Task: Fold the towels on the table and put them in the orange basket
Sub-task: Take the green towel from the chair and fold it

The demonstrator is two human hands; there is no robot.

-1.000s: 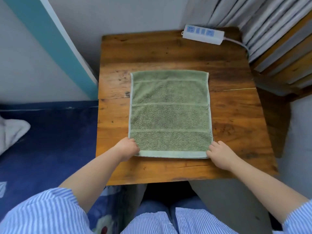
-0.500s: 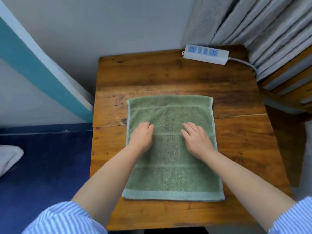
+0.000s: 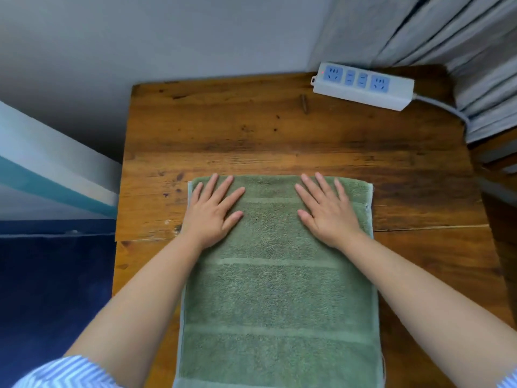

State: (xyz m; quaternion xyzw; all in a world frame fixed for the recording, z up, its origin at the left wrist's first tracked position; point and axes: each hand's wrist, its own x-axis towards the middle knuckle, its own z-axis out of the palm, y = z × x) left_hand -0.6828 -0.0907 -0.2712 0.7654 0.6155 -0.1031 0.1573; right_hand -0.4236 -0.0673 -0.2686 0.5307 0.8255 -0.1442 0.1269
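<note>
Pressing flat: left hand (image 3: 213,210) and right hand (image 3: 328,210), fingers straight and spread, on one green towel (image 3: 277,289) | one wooden table (image 3: 279,135), one white power strip (image 3: 362,85) at its far right | towel's near edge cut off by the frame | terry pile, paler woven bands, light border.

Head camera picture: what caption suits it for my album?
Both hands, left and right, press flat on a green terry towel.
</note>
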